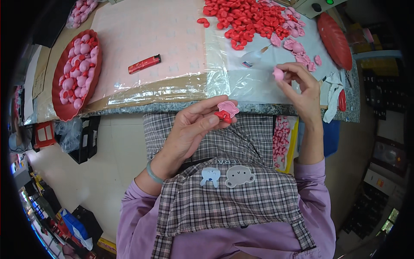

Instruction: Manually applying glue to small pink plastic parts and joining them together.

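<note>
Over the table's near edge, my left hand [189, 127] pinches a small plastic part [227, 108] with a pink scalloped top and a red lower piece. My right hand [305, 88] is raised to the right, thumb and fingertips closed on a small pink rounded plastic piece [278, 73]. The two pieces are apart. Just beyond the right hand lies a translucent squeeze bottle [254, 58] with a thin tip. Loose pink pieces [298, 48] lie past the right fingers, beside a large heap of red pieces [241, 21].
At the left, a red scalloped tray [60, 99] holds pink and red parts. A red lighter [144, 64] lies on the plastic-covered table. Another red tray [334, 41], a white cloth [332, 97] and a red-handled tool [342, 101] are at the right. Below, a yellow-edged bin [294, 142] holds parts.
</note>
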`<state>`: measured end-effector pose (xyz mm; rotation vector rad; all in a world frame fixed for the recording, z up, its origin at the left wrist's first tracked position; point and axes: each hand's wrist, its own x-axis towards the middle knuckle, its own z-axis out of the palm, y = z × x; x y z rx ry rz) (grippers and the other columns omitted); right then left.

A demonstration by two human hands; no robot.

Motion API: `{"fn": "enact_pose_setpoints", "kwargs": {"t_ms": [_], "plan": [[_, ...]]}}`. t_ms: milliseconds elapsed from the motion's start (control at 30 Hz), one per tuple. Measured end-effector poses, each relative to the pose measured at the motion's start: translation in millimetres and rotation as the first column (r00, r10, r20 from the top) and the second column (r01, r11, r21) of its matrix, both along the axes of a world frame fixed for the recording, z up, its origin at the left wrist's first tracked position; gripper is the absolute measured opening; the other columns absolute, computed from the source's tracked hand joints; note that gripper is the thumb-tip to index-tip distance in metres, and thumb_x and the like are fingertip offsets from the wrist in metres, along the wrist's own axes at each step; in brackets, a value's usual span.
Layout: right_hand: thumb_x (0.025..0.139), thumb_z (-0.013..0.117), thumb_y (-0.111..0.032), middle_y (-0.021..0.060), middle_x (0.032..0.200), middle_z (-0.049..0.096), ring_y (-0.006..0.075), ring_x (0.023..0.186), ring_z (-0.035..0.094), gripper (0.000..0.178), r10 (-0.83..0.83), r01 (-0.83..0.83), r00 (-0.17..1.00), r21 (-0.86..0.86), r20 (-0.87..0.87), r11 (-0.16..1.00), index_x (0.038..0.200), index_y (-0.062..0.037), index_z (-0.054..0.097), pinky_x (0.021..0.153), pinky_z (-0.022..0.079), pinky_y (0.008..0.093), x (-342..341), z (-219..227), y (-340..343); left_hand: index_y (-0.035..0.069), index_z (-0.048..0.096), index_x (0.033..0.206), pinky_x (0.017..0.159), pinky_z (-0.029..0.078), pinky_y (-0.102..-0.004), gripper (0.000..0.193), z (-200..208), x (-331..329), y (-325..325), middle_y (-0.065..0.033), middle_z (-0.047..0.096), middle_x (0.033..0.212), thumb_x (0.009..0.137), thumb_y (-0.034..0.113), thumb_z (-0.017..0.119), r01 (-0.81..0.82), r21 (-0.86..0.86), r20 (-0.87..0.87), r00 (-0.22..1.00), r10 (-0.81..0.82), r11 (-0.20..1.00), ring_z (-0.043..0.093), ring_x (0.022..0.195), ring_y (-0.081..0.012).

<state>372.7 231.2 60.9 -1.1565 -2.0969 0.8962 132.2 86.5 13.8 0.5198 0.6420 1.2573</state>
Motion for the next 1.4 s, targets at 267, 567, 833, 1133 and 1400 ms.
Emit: {"fn": "enact_pose_setpoints", "kwargs": {"t_ms": [267, 567, 833, 1133, 1400], "plan": [[0.064, 0.075, 0.003, 0.0137, 0.099, 0.063, 0.0228, 0.093, 0.060, 0.039, 0.313, -0.333, 0.918, -0.047, -0.246, 0.942, 0.102, 0.0038, 0.064, 0.082, 0.047, 0.0326, -31.9, -2.4, -55.9, 0.000, 0.049, 0.131, 0.087, 0.052, -0.0312, 0.044, -0.1, 3.0, -2.9, -0.0184, 0.059, 0.120, 0.090, 0.013, 0.060, 0.014, -0.011, -0.075, 0.997, -0.015, 1.000, 0.063, 0.100, -0.0221], [0.061, 0.077, 0.000, 0.0132, 0.096, 0.065, 0.0233, 0.088, 0.062, 0.037, 0.429, -0.420, 0.886, 0.089, -0.175, 0.903, 0.097, -0.0004, 0.068, 0.076, 0.049, 0.0324, -39.3, -10.8, -56.9, -0.002, 0.052, 0.123, 0.080, 0.054, -0.0268, 0.039, -2.7, 3.1, -6.4, -0.0136, 0.063, 0.112, 0.087, 0.006, 0.064, 0.029, -0.024, -0.143, 0.989, -0.033, 0.999, 0.065, 0.094, -0.0169], [0.061, 0.077, 0.001, 0.0134, 0.097, 0.065, 0.0239, 0.088, 0.063, 0.036, 0.457, -0.451, 0.873, 0.078, -0.172, 0.889, 0.096, -0.0006, 0.068, 0.076, 0.050, 0.0331, -38.6, -14.5, -54.8, -0.002, 0.054, 0.122, 0.082, 0.054, -0.0281, 0.037, -1.4, 3.6, -6.9, -0.0133, 0.064, 0.111, 0.087, 0.004, 0.064, 0.045, -0.002, -0.189, 0.981, -0.044, 0.999, 0.065, 0.095, -0.0172], [0.062, 0.077, 0.000, 0.0112, 0.096, 0.067, 0.0237, 0.087, 0.064, 0.035, 0.454, -0.446, 0.875, 0.087, -0.169, 0.891, 0.095, -0.0026, 0.068, 0.075, 0.051, 0.0326, -37.9, -16.5, -54.3, -0.003, 0.055, 0.121, 0.082, 0.055, -0.0276, 0.035, 2.3, 3.5, -7.2, -0.0136, 0.064, 0.111, 0.087, 0.002, 0.063, 0.053, 0.014, -0.243, 0.969, -0.048, 0.998, 0.064, 0.097, -0.0175], [0.061, 0.078, 0.000, 0.0132, 0.096, 0.066, 0.0248, 0.087, 0.064, 0.035, 0.451, -0.441, 0.879, 0.096, -0.152, 0.892, 0.094, -0.0014, 0.069, 0.074, 0.051, 0.0332, -37.9, -16.1, -54.9, -0.005, 0.055, 0.121, 0.084, 0.055, -0.0281, 0.036, 5.3, 5.0, -7.6, -0.0143, 0.064, 0.110, 0.086, -0.001, 0.062, 0.022, 0.042, -0.301, 0.954, -0.009, 0.999, 0.064, 0.097, -0.0172]]}}
